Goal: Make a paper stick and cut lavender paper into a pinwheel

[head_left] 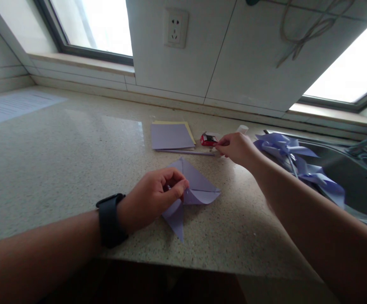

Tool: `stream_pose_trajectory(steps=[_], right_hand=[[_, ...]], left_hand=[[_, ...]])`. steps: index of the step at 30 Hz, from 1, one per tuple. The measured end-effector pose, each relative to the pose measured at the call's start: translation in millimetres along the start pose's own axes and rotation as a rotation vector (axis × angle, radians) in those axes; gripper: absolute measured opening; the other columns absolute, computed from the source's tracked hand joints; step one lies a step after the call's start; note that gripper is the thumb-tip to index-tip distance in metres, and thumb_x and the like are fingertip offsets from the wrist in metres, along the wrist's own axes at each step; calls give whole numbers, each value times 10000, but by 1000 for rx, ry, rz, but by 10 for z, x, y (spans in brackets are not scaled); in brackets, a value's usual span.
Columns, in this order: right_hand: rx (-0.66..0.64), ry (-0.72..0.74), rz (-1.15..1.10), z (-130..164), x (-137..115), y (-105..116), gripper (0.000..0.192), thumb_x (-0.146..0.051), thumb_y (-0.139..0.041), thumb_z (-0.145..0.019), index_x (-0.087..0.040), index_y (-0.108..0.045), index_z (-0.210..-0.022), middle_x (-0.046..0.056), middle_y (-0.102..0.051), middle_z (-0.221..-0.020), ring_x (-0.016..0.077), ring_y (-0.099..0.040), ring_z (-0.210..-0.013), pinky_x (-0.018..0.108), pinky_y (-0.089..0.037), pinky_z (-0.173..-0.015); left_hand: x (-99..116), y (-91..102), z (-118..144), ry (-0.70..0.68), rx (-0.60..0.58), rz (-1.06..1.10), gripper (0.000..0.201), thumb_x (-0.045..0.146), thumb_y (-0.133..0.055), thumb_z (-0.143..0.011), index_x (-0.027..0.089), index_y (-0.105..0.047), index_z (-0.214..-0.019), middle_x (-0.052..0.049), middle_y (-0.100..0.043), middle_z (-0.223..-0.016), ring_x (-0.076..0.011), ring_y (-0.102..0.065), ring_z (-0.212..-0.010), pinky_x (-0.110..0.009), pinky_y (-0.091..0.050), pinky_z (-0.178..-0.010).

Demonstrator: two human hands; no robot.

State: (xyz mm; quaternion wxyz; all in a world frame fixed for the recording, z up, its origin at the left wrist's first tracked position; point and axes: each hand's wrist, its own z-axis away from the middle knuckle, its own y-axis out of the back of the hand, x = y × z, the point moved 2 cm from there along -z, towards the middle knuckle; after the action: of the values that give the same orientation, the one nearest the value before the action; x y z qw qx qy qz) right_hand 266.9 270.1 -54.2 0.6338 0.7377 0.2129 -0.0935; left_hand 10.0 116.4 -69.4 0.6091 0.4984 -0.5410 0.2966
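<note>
**Folded paper pinned at its centre while a small piece is picked up by the red box**

The left hand [153, 196] is closed over the middle of the lilac folded paper [196, 188], the thumb and fingertips pinching its gathered flaps and pressing them to the countertop [60, 169]. The right hand [236, 147] is stretched forward, its thumb and forefinger drawn together beside the small red box [209, 139]; whether something tiny is held between them cannot be told. A thin lilac stick [190, 152] lies just in front of the stack of paper sheets [171, 135].

For the hold to be kept well, the pinch at the centre should probably be left steady and flat, so the flaps are not let spring apart while the other hand is away.

Open counter is seen to the left, as far as a printed sheet [12, 105]. To the right, room is tight: finished paper pinwheels [297, 162] are heaped at the rim of the sink [360, 185]. The near counter edge runs close under both forearms, and the wall with its socket [175, 27] closes the far side.
</note>
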Motion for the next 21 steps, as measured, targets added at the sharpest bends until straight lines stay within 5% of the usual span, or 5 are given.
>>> stream_pose_trajectory(steps=[7,14,21], right_hand=[[-58,23,-185,107,11,50,197,-368,-666,-873,-188,-743,-883,54,-728,-682,166,-648,-559,283,-484,-506],[-121,-66,-701,468,-239,129,100,-303,-760,-775,-212,-740,-812,49,-727,-737,159,-666,-642,312,-557,-624],[-310,-122,-1002,779,-445,-118,205,-389,-779,-790,-198,-705,-788,47,-743,-819,141,-677,-661,260,-535,-580]], left_hand=[[-18,-1,-11,7,3,-3,233,351,-554,-967,171,-658,-862,-7,-685,-765,-123,-602,-674,-233,-428,-586],[-8,2,-21,11,7,3,222,341,-565,-962,173,-654,-847,11,-667,-743,-111,-571,-650,-227,-417,-581],[28,-7,9,39,-3,29,238,351,-556,-972,174,-644,-838,29,-646,-736,-105,-556,-664,-225,-407,-598]])
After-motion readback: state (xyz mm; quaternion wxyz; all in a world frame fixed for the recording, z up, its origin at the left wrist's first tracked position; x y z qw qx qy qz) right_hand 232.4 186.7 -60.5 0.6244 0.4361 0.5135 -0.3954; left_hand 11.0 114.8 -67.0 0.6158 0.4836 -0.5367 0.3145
